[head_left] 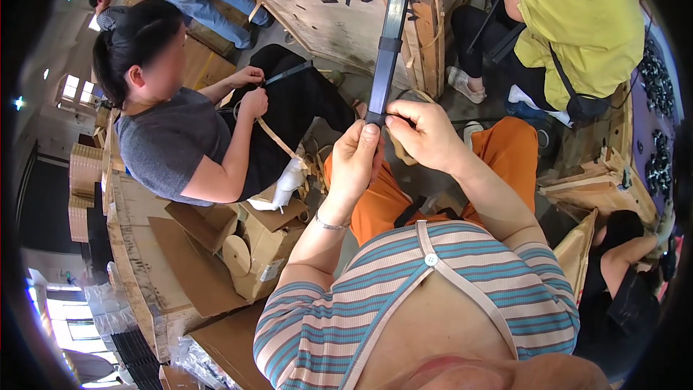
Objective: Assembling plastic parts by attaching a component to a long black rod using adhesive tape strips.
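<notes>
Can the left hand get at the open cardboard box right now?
Probably not yet: the left hand is closed on the black pole and would likely have to let go first. The cardboard box itself looks reachable, open beside the left forearm.

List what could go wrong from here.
The left hand grips the black pole at its lower end, the right hand close by, so the long far part could tip or swing.

A co-worker sits close on the left; a sideways swing might bump them.

The right fingertips are at the pole's edge and might get pinched.
</notes>
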Tool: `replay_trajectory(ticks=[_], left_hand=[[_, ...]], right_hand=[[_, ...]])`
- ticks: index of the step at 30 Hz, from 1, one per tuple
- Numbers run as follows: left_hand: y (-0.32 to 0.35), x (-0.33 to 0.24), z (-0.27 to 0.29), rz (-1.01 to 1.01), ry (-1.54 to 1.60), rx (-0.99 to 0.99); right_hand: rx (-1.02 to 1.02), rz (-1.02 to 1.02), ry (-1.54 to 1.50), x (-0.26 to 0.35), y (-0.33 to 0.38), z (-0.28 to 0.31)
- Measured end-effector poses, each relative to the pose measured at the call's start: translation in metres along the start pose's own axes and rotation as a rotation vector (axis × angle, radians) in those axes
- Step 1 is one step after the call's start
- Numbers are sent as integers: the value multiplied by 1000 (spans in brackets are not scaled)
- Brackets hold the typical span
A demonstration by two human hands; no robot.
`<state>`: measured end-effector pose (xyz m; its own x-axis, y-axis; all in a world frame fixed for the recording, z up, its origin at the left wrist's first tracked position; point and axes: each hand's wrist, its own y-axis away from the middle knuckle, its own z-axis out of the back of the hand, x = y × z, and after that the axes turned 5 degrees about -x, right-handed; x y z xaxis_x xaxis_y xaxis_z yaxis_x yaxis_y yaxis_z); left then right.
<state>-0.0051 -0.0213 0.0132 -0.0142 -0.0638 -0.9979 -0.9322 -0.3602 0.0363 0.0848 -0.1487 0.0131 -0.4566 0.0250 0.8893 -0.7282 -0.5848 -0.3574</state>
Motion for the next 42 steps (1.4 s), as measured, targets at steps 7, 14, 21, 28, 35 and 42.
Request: replay_trajectory(ticks=[7, 14, 21, 28, 35, 42], left_hand=[[0, -2, 3, 188, 219, 51], [15, -32, -6, 123, 427, 458], [4, -25, -13, 251, 500, 392], [-8, -17, -12, 426, 573, 441], [-69, -12, -18, 227, 461, 244], [-207, 11, -21, 42, 133, -178]], right_hand=[[-121, -123, -67, -19, -10, -17], [-18, -403, -514, -77, 2, -31], [0, -156, -750, 8, -1, 10], [98, 28, -648, -19, -13, 18], [51, -198, -375, -138, -17, 17], [174, -292, -193, -189, -29, 35]])
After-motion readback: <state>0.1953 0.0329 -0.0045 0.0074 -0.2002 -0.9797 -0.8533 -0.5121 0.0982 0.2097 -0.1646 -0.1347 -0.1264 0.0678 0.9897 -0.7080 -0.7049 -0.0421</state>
